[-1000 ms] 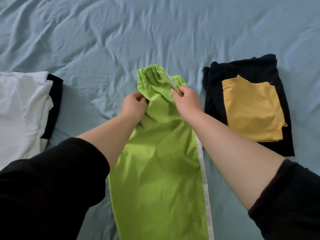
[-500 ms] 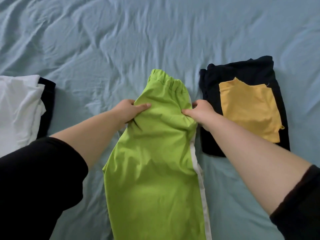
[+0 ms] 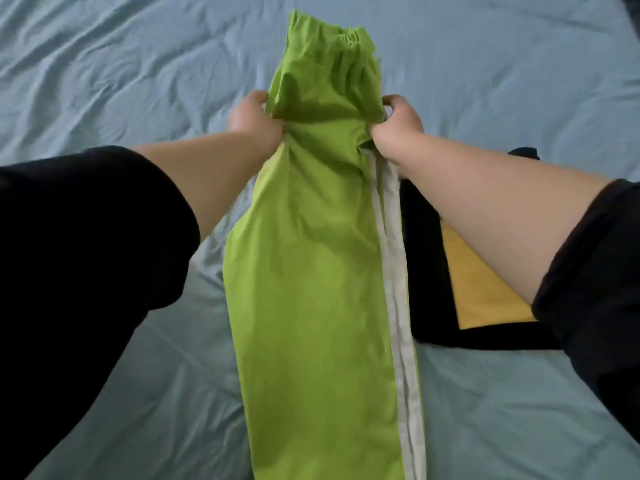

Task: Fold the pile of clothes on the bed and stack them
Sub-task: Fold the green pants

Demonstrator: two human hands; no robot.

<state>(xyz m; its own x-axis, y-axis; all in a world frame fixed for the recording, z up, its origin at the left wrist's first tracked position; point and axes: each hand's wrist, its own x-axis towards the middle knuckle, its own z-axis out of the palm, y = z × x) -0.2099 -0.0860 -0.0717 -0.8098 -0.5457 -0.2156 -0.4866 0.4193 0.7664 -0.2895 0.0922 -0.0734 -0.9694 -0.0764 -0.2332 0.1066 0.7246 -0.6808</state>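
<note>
Lifted higher since a moment ago: green track pants point(image 3: 311, 271), legs trailing on blue bedsheet point(image 3: 138, 81) | head: cloth below waistband point(image 3: 332, 34) is clenched by left hand point(image 3: 254, 121) and right hand point(image 3: 398, 124) | yellow top point(image 3: 481, 289) is stacked on black garment point(image 3: 426, 254), right side

The long lime-green cloth trousers point(image 3: 311, 289) run off the lower edge of the frame. At right, the right forearm point(image 3: 502, 202) covers much of the folded black garment point(image 3: 424, 271) and the flat yellow cloth point(image 3: 481, 292) on it; a dark blur point(image 3: 632, 3) in the upper right corner is perhaps more clothing.
</note>
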